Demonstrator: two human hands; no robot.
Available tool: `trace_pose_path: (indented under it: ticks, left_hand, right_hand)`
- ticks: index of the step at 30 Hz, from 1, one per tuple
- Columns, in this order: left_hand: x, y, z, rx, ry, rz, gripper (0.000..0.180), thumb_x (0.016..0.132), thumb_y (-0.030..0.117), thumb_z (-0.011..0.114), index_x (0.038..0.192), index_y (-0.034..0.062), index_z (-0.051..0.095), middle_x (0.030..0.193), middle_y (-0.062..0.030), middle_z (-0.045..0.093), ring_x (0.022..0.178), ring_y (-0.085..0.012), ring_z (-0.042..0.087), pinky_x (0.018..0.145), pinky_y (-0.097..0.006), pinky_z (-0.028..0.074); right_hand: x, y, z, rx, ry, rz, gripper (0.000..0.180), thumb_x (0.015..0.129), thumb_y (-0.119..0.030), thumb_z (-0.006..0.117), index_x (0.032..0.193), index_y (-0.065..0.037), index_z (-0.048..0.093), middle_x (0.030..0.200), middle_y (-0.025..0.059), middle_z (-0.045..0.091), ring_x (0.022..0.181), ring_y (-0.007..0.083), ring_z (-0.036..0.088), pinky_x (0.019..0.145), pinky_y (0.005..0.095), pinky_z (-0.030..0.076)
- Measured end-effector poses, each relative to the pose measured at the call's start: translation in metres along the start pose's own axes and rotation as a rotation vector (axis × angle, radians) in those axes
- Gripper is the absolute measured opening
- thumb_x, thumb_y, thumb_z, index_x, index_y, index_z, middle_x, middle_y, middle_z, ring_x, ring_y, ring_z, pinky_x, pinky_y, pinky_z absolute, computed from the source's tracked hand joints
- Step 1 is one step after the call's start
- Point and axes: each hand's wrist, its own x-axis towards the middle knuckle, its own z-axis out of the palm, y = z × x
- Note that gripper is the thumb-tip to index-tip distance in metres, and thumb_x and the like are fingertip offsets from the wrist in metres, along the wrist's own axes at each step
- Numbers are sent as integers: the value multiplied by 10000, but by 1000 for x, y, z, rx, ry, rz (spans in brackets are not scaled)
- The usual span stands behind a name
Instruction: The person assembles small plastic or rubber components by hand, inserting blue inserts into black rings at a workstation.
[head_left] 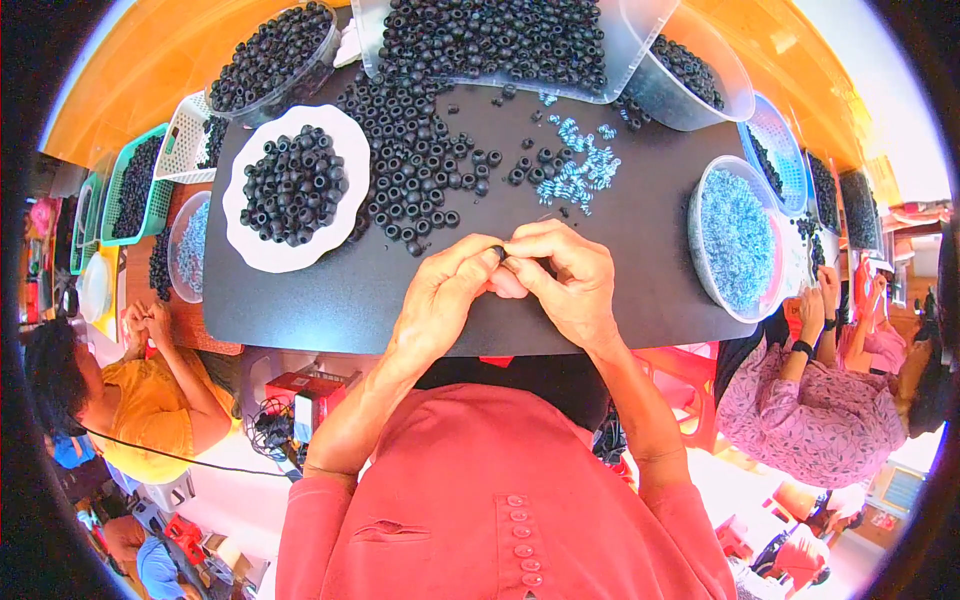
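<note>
At the frame's centre, our left hand (440,295) pinched a small black ring (497,252) while our right hand (570,280) closed narrowly against it; steady fingertips, low over the bench (640,260), seemed wisest.

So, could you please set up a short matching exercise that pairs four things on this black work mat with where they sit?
Things:
1. white plate of black rings
2. clear bowl of pale blue pieces
3. loose pale blue pieces
4. small black ring

Places:
A. pinched between the left hand and the right hand
B. right edge of the mat
C. left part of the mat
D. middle of the mat, beyond the hands

Pairs: 1-C, 2-B, 3-D, 4-A
</note>
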Motion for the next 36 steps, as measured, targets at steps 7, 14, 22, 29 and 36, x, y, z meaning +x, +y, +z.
trace_pose_path:
  ticks: [7, 14, 22, 29, 36]
  left_hand:
    - [3, -21, 7, -591, -25, 13, 272, 977, 161, 413, 1079, -49, 554, 1014, -132, 621, 940, -186, 605, 868, -325, 475]
    - [4, -22, 13, -656, -6, 13, 259, 971, 132, 414, 1086, -53, 554, 1042, -145, 620, 979, -192, 598, 897, -319, 459]
    - [7, -25, 17, -719, 3, -66, 209, 950, 113, 434, 1033, -26, 566, 995, -77, 592, 935, -140, 564, 845, -282, 454]
    - [10, -23, 19, -692, -18, -78, 187, 950, 104, 441, 1025, -15, 564, 993, -61, 575, 932, -133, 549, 843, -283, 453]
    - [9, -27, 22, -737, -22, -29, 207, 959, 112, 432, 1052, -27, 556, 1007, -73, 574, 965, -145, 552, 892, -297, 451]
  right_hand:
    - [2, -2, 1, 56, 26, 68, 198, 760, 57, 656, 942, -18, 644, 941, 75, 609, 812, 135, 599, 679, 251, 493]
    - [2, -11, 6, -175, 47, -29, 372, 687, 87, 685, 1042, -8, 621, 999, 92, 582, 775, 135, 577, 696, 263, 495]
    - [0, -12, 9, -291, 156, -89, 379, 669, 113, 664, 1023, -16, 623, 985, 94, 585, 729, 134, 561, 619, 248, 482]
    - [-2, -12, 9, -268, 186, -53, 368, 672, 120, 658, 1013, -15, 630, 975, 89, 592, 719, 126, 556, 613, 243, 474]
    - [-4, -8, 9, -276, 210, -85, 363, 671, 131, 652, 1004, -14, 637, 955, 89, 595, 711, 127, 552, 577, 239, 466]
